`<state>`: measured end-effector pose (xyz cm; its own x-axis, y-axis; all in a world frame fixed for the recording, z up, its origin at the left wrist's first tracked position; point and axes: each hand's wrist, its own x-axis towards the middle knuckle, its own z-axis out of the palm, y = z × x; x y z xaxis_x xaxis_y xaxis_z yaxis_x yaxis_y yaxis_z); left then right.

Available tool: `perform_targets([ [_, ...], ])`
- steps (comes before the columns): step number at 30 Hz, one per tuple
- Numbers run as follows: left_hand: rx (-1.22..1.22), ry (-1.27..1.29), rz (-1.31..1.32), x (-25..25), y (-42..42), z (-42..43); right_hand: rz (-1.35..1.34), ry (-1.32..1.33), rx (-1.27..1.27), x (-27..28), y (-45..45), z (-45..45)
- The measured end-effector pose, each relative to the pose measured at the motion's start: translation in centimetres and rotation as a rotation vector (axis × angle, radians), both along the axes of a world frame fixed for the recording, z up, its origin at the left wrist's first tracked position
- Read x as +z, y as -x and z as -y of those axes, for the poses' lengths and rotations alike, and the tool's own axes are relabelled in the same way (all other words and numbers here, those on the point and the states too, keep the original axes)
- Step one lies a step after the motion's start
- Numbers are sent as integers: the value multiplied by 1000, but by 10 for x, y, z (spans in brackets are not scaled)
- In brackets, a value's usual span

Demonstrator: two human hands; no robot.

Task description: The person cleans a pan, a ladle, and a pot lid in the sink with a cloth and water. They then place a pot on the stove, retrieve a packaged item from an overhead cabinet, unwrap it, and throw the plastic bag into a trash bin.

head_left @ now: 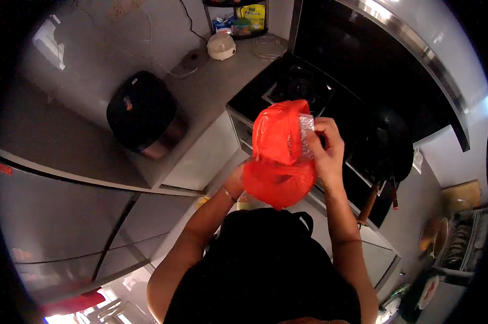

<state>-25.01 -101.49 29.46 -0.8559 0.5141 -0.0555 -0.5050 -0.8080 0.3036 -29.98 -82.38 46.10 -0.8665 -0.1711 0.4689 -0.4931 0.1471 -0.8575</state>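
A crumpled red plastic bag [279,181] is held up in front of my body, between my two hands. A crinkled silver foil piece [306,132] shows against the upper right of the bag; I cannot tell whether it is part of the bag or a separate packet. My right hand [329,148] pinches the foil at its right edge, thumb in front and fingers curled behind. On the other side, my left hand [236,181] grips the bag's lower left, its fingers mostly hidden by the red plastic.
Beyond the bag lies a black gas stove [298,83], with a dark wok [384,146] on its right side. A black rice cooker [141,113] and a small white appliance [221,46] stand on the left counter [201,94]. A dish rack [462,240] stands at right.
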Motion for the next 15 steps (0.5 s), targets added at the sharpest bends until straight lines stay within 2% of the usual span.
perform_targets([
  [2, -9, -17, 35, -10, 0, -2, 318, 224, 67, 6, -1, 0],
  [4, 2, -28, 59, -16, 1, -2, 381, 294, 76, -4, 7, -9],
  [6, 17, -58, 72, -13, 3, 2, 438, 603, 156, -4, 16, -28],
  [8, 128, 98, -17, 5, 2, 11, 421, 773, 118, 4, 23, -50],
  [10, 222, 206, -63, 21, 3, 20, 312, 790, 72, 3, 29, -68],
  [14, 383, 364, -25, 25, 15, 43, 338, 747, 91, -22, 40, -105],
  [15, 427, 412, -5, 26, 19, 50, 323, 775, 163, -28, 39, -115],
])
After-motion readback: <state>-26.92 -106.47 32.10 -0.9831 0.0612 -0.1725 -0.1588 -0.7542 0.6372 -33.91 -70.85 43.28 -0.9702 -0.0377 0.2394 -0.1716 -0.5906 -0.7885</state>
